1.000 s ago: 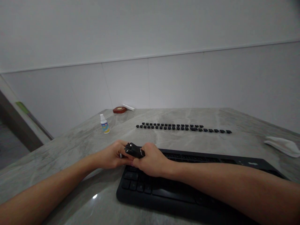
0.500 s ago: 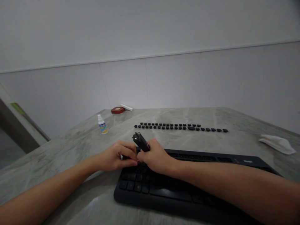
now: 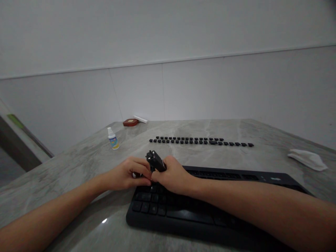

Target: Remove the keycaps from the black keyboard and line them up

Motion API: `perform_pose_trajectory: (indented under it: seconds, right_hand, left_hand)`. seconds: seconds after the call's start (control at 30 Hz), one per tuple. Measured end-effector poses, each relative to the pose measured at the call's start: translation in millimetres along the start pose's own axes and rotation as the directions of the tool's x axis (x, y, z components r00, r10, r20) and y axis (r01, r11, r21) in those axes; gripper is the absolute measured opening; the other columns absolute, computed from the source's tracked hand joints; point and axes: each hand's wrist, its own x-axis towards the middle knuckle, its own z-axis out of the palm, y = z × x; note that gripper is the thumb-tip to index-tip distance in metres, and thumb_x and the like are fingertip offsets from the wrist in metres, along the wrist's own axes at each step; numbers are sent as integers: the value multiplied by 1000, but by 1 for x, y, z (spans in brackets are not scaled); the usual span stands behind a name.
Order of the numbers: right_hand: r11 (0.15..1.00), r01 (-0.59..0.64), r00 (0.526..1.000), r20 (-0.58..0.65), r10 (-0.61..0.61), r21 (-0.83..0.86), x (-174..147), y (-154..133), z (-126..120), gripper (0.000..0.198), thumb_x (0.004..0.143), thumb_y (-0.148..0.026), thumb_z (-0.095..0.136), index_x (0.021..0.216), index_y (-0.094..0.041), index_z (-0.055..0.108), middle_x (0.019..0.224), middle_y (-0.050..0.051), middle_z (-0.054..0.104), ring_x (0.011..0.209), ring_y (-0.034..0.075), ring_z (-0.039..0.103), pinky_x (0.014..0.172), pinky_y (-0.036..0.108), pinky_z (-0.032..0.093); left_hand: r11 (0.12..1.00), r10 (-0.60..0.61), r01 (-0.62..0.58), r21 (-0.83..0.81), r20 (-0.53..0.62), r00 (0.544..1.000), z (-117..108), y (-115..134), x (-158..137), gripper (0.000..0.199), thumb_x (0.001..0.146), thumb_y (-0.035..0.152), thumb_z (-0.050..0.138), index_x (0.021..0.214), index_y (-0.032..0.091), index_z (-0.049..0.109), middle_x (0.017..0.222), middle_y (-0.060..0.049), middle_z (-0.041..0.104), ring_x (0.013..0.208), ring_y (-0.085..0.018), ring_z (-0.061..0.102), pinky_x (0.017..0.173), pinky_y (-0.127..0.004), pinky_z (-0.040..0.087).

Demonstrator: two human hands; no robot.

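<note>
A black keyboard [image 3: 189, 215] lies in front of me, its upper rows bare of several keycaps. Over its upper left part, my right hand [image 3: 174, 176] is closed around a chunky black tool [image 3: 155, 161]. That tool's outer end, with small shiny metal bits, points up and to the left; its lower end is hidden by my fingers. My left hand [image 3: 133, 174] meets it at the keyboard's left edge, thumb and forefinger pinched together beside my right fingertips. Whatever sits in that pinch is too small and hidden to make out.
Beyond the keyboard, loose black keycaps [image 3: 190, 141] lie in two rows on the grey marbled table [image 3: 86, 175]. A small white spray bottle [image 3: 113, 139] stands left. A reddish-brown box [image 3: 130, 122] and a white strip [image 3: 140, 119] lie near the wall; a white cloth [image 3: 307, 159] lies right.
The whole view has shifted slightly. Both hands stay together at the keyboard's upper left, and the black tool has tipped a little further to the left.
</note>
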Motion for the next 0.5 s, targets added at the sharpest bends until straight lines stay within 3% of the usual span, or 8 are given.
perform_pose_trajectory:
  seconds: [0.1, 0.27, 0.4, 0.5]
  right_hand:
    - [1000, -17, 1000, 12, 17, -16, -1, -1, 0, 28, 67, -21, 58, 47, -18, 39, 47, -6, 31, 46, 7, 30, 41, 22, 19]
    - [995, 62, 995, -80, -57, 73, -3, -2, 0, 30, 68, -20, 54, 46, -19, 34, 47, -7, 27, 45, 6, 26, 40, 21, 18]
    - [964, 255, 960, -134, -244, 72, -6, 0, -2, 31, 68, -21, 51, 44, -20, 31, 45, -6, 26, 43, 6, 25, 40, 21, 17]
    - [897, 442, 888, -139, -438, -5, -7, 4, -2, 30, 66, -20, 52, 43, -19, 33, 43, -7, 29, 42, 6, 28, 41, 21, 21]
  left_hand:
    - [1000, -30, 30, -6, 29, 999, -4, 0, -2, 12, 87, 25, 66, 95, 20, 74, 88, -6, 71, 82, -17, 65, 77, -27, 51]
    - [998, -50, 51, -24, 10, 999, -8, 0, -5, 17, 86, 22, 67, 102, 22, 73, 90, -6, 71, 81, -16, 65, 73, -26, 51]
    - [988, -122, 114, -101, -80, 989, -10, 1, -8, 19, 86, 23, 66, 105, 23, 72, 87, -5, 70, 79, -15, 65, 70, -25, 52]
    - [935, -274, 202, -290, -235, 932, -13, -5, -9, 17, 83, 27, 68, 99, 22, 73, 90, -5, 71, 80, -16, 67, 71, -26, 55]
